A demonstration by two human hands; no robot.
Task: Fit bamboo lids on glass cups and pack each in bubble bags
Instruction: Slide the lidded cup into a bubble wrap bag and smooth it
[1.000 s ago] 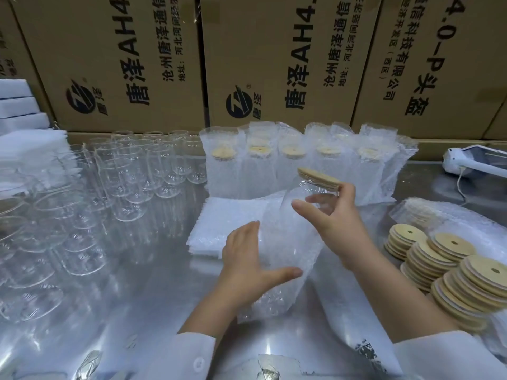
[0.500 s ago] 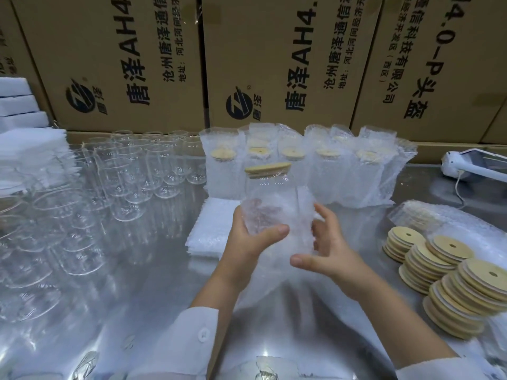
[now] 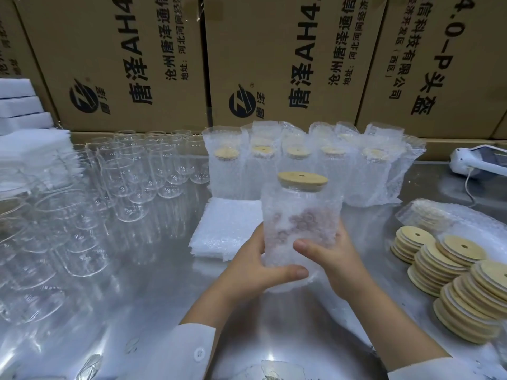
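Left hand (image 3: 255, 270) wraps the lower left side of the bubble bag (image 3: 301, 215), thumb laid across the near face low down, fingers curled behind and seen pink through the film. Right hand (image 3: 333, 260) clamps the right side, thumb a bit higher on the near face. Both hands grip the same bagged item and hold it upright, clear of the table (image 3: 137, 311), probably so the cup sinks to the bag's bottom and stays vertical. The glass cup (image 3: 299, 197) sits inside the bag, and its bamboo lid (image 3: 302, 179) pokes out just above the bag mouth, seated flat with its hole up. So the lid looks fitted and the bagging nearly done; the bag probably needs pulling up past the lid like the finished ones. Just left of the hands lies a flat stack of spare bags (image 3: 227, 229), within easy reach for the next cup. Farther back stands a row of packed cups (image 3: 367, 174), upright and touching, lids below the bag tops; the held one likely joins it. To the left are many bare cups (image 3: 137, 171) without lids. To the right, fanned stacks of loose lids (image 3: 452, 275) sit by the right hand's side. Cardboard boxes (image 3: 274, 58) wall off the far edge. The grip is on slick film, so a slip is the risk.
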